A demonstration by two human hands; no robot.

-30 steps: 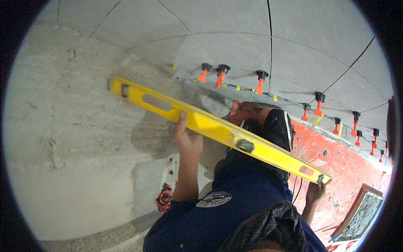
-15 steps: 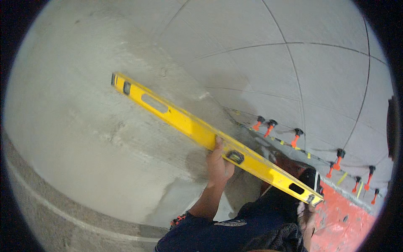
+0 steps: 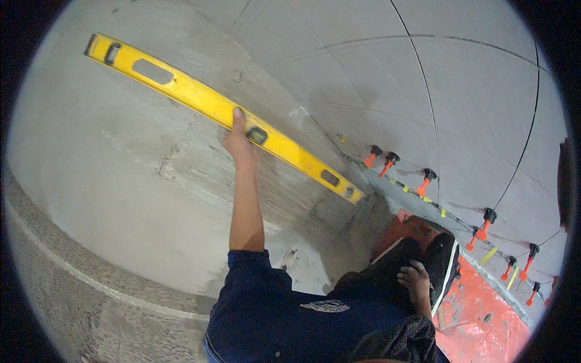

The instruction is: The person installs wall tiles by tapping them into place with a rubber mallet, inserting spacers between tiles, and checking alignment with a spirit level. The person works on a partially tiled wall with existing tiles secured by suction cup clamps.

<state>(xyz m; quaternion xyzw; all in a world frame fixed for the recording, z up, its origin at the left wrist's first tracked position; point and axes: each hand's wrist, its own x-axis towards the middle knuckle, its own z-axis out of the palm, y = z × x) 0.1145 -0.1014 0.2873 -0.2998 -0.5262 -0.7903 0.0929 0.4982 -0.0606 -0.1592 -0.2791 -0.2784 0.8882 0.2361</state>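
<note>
My left hand [image 3: 240, 142] grips a long yellow spirit level [image 3: 200, 98] by its lower edge, thumb lying over its face beside the middle vial. The level is held aslant, its left end up at the far left and its right end near the foot of the tiled surface. Below it spreads rough grey mortar [image 3: 181, 206]; I cannot tell whether the level touches it. My right hand [image 3: 414, 278] is away from the level, over my dark trouser leg. Its fingers are loosely bent and apart, with nothing seen in them.
Large grey tiles [image 3: 375, 85] with dark joints fill the upper right. Along their edge stand several red-and-black tile levelling clips [image 3: 482, 228] and yellow spacers. A red sheet [image 3: 484, 308] lies at lower right. A darker curved strip [image 3: 78, 266] borders the mortar on the left.
The spirit level has moved up and to the left with my left hand. My right hand has come away from its right end and moved onto my leg.
</note>
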